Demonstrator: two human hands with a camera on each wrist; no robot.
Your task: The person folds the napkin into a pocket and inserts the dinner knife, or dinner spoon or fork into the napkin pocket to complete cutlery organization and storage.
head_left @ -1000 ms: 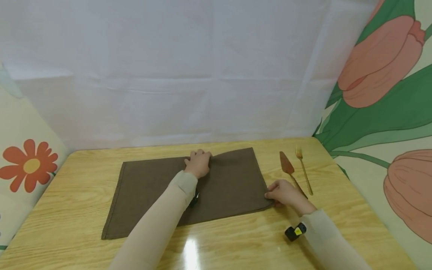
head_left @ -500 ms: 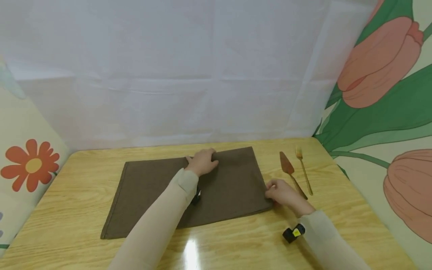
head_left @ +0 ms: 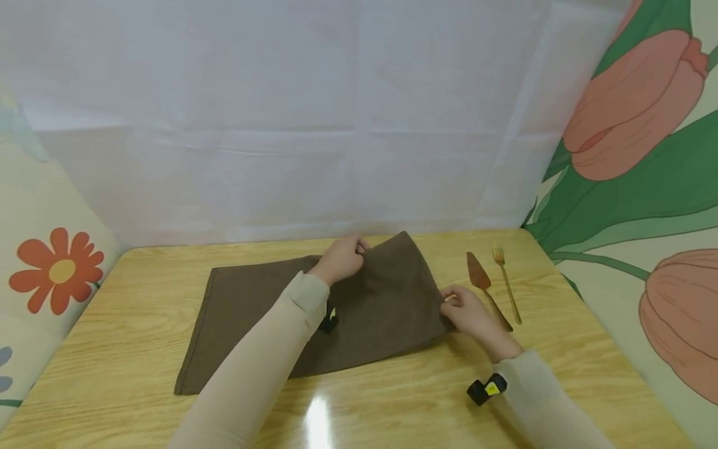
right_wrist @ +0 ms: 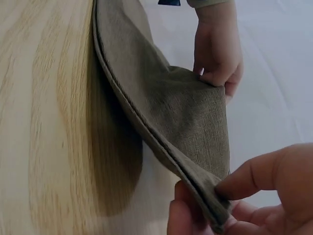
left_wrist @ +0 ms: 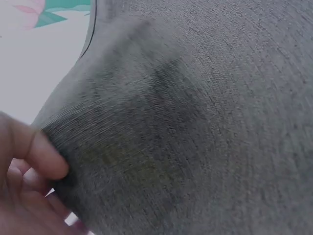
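Note:
A dark brown cloth (head_left: 387,312) lies lengthwise on the table, its right part raised off the wood. My left hand (head_left: 341,259) pinches its far edge near the middle; in the left wrist view the thumb (left_wrist: 46,159) presses on the fabric. At the right end my right hand (head_left: 470,313) pinches the cloth's side edge between thumb and fingers. The right wrist view shows the folded layers of the cloth (right_wrist: 161,107) lifted above the table, with the left hand (right_wrist: 220,54) gripping farther along.
To the right of the cloth lie a cake server (head_left: 478,274) and a gold fork (head_left: 507,280) on the wooden table (head_left: 359,411). A white sheet (head_left: 252,125) hangs behind the table; a flower-patterned wall (head_left: 645,199) stands at the right.
The left hand has shifted slightly right along the far edge and now pinches it. The right part of the cloth has risen, its far corner moving up and left. The right hand stays nearly in place.

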